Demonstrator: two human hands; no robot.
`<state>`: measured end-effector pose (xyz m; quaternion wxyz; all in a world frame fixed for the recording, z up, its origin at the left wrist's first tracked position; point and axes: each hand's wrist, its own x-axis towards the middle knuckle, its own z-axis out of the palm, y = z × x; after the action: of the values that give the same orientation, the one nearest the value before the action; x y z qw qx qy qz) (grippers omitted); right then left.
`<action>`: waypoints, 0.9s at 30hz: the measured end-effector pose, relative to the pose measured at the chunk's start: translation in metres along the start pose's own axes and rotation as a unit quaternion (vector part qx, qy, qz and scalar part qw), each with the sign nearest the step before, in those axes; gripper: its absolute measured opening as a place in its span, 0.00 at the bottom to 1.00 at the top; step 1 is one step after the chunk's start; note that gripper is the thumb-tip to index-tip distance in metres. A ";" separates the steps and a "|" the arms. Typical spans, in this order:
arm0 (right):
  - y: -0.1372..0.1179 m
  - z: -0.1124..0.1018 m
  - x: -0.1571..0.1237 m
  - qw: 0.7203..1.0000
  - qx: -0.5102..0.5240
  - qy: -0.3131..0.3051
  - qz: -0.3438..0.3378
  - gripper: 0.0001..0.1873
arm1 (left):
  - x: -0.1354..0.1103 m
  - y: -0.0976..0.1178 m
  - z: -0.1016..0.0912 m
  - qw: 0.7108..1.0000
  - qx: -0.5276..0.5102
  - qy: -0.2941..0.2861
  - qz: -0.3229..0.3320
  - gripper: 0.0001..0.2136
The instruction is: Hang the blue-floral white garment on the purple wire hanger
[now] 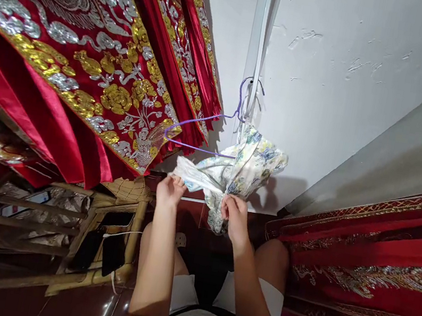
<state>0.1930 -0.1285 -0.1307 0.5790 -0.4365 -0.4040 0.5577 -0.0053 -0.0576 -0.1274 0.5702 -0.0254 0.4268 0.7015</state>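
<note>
A white garment with a blue and yellow floral print (260, 163) hangs from the right half of a purple hanger (201, 119). The hanger's left half is bare, and its hook is up by a pale vertical pipe on the wall. My left hand (171, 190) is closed on a white end of the garment, pulled out to the left below the hanger. Lower on the garment's front, my right hand (233, 216) pinches the cloth. Between the two hands the fabric is stretched and creased. Exactly which part of the garment each hand holds, I cannot tell.
Red embroidered cloths with gold and silver sequins (117, 99) hang at the left. More red cloth (372, 260) is at the right. A bamboo stand (138, 221) at lower left bears phones (113, 254) and a white cable. The white wall (324, 107) lies behind the hanger.
</note>
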 end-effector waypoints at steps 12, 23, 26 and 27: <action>0.011 -0.067 -0.013 0.972 -0.218 0.091 -0.012 0.22 | -0.063 -0.054 0.001 0.939 0.084 -0.334 0.018 0.07; -0.046 -0.037 0.006 0.976 0.048 -0.193 0.092 0.31 | -0.103 -0.049 0.025 0.784 0.397 -0.355 0.320 0.20; -0.070 -0.024 0.013 0.963 -0.013 -0.255 0.087 0.29 | -0.083 -0.027 0.020 0.729 0.454 -0.442 0.257 0.18; -0.076 -0.022 0.017 0.958 -0.042 -0.273 0.073 0.28 | -0.078 -0.022 0.015 0.703 0.479 -0.482 0.208 0.20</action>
<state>0.2378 -0.1124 -0.0644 0.3857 -0.3201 -0.5365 0.6790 0.0465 -0.1092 -0.0899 0.4730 0.6824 0.3669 0.4195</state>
